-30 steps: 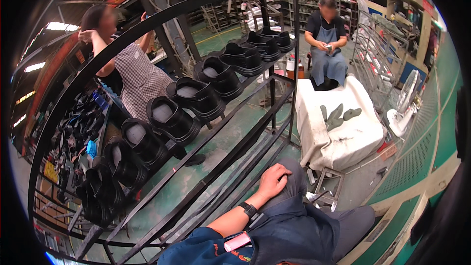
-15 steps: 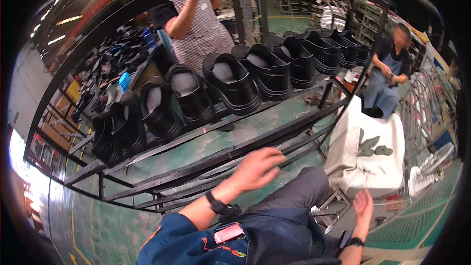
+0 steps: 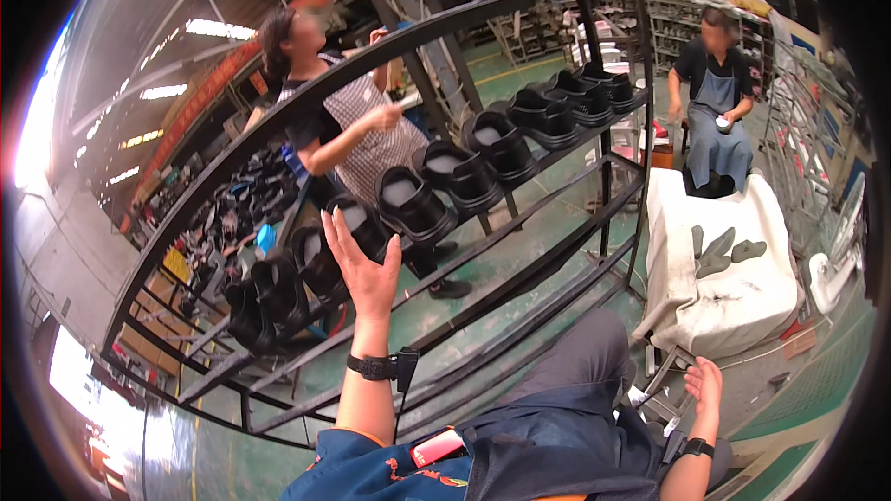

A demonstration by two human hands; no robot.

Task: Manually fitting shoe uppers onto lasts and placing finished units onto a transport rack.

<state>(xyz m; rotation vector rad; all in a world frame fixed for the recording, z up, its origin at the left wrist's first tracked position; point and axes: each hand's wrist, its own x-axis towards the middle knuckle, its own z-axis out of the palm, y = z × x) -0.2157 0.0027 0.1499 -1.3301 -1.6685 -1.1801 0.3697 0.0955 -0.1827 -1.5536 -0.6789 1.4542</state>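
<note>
My left hand [image 3: 367, 274] is raised, fingers spread and thumb apart, with nothing in it. Behind its fingers stand black shoes, partly hidden; I cannot tell whether it touches one. Just right of it is a black shoe [image 3: 416, 209] with a grey insole, in a row of several such shoes along the black metal rack [image 3: 647, 56]. Low on the right, my right hand [image 3: 706, 386] hangs beside my leg, fingers loosely bent and apart, holding nothing. Both wrists wear black bands.
A white cloth-covered stand [image 3: 733, 306] holds several grey-green sole-shaped pieces [image 3: 716, 252]. Past it sits a person in a blue apron [image 3: 719, 144], holding a small round thing. Another person in a checked apron [image 3: 385, 148] stands behind the rack. Dark piled items [image 3: 246, 199] lie behind at left.
My left hand has swung up and left towards the shoes. My right hand stays low near my leg. The view has tilted up, showing more of both people.
</note>
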